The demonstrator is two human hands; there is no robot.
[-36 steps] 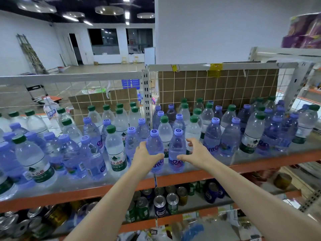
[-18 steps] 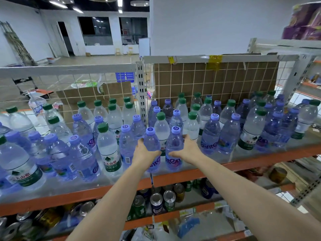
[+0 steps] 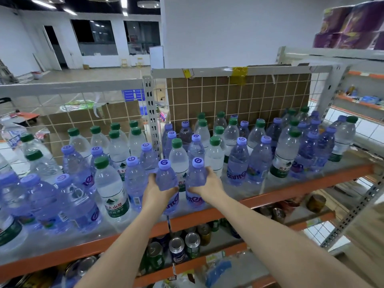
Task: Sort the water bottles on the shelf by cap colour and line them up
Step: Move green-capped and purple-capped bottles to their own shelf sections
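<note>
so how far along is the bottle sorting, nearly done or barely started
Barely started. Nothing looks sorted yet: green caps such as this green-capped bottle stand mixed among purple ones across the shelf, in no clear lines. In hand: the left hand grips one purple-capped bottle, and the right hand grips another purple-capped bottle, both at the front edge. Left: nearly all the grouping and lining up.

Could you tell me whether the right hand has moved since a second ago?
Yes. The right hand has closed in leftward onto the purple-capped bottle it now grips, judged against the green-capped bottle standing behind it.
</note>
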